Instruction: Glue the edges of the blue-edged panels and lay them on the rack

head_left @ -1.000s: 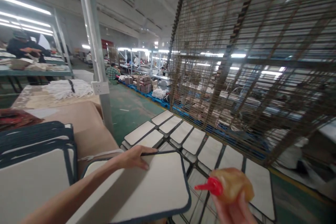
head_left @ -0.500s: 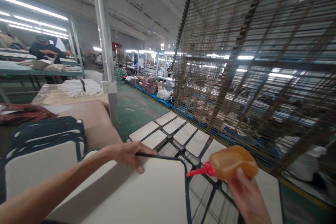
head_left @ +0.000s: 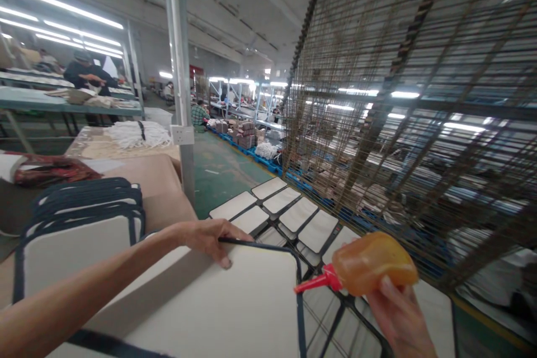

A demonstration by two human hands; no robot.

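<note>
My left hand (head_left: 213, 241) grips the far edge of a white panel (head_left: 235, 302) with dark blue edging, thumb on its face and fingers over the rim. My right hand (head_left: 396, 307) is wrapped round a squeeze bottle (head_left: 373, 263) of amber liquid, held tilted on its side. Its red nozzle (head_left: 312, 282) points left, the tip at the panel's right edging. Whether the tip touches the edging I cannot tell. Beyond the panel, several similar white panels (head_left: 319, 229) with dark borders lie in rows on a wire rack.
Stacked edged panels (head_left: 79, 257) stand at the left, by a brown cardboard-covered table (head_left: 163, 179) with a bundle of white cords (head_left: 138, 133). A metal post (head_left: 178, 67) rises behind it. A tall wire rack (head_left: 377, 100) leans at the right. A person (head_left: 86, 78) works far left.
The nozzle tip has moved down along the panel's right edging, with the bottle in my right hand. My left hand keeps its hold. The whole view has shifted slightly.
</note>
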